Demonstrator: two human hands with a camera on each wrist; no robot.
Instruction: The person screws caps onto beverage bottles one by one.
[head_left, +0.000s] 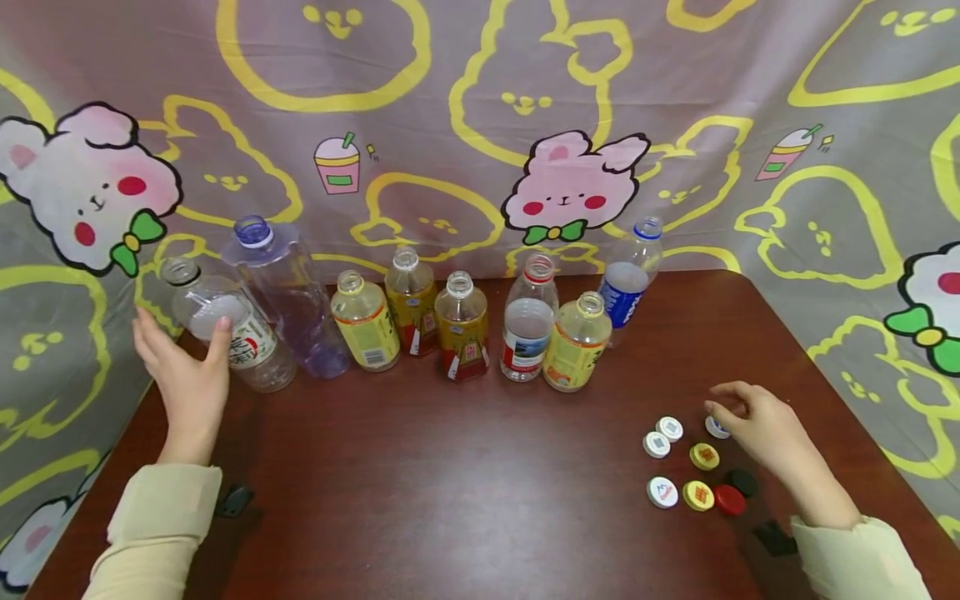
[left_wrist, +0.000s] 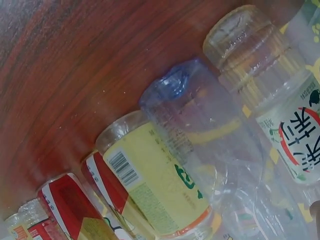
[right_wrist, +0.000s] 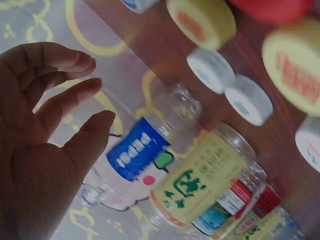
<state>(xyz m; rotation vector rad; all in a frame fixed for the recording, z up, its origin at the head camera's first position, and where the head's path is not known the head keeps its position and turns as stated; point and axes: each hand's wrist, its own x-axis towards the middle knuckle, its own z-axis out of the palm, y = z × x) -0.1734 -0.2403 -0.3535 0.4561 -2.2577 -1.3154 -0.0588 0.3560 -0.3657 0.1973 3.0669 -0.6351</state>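
My left hand (head_left: 189, 392) is beside the leftmost clear bottle (head_left: 258, 371), which has a white label with red and green print. Its fingers are extended along the bottle's left, and the thumb overlaps the label. In the left wrist view the same bottle (left_wrist: 267, 82) stands at the upper right, with little of the hand showing. My right hand (head_left: 768, 433) hovers at the bottle caps, its fingertips over a white-and-blue cap (head_left: 717, 427) that it partly hides. In the right wrist view this hand (right_wrist: 45, 130) has loosely bent fingers with nothing between thumb and fingertips.
Capless bottles stand in a row along the back: a tall purplish one (head_left: 318, 350), yellow-labelled ones (head_left: 363, 333), red-labelled ones (head_left: 461, 337), and a Pepsi bottle (head_left: 622, 292). Near the right hand lie white caps (head_left: 657, 444), yellow caps (head_left: 698, 496), a red cap (head_left: 730, 500) and a black cap (head_left: 743, 482).
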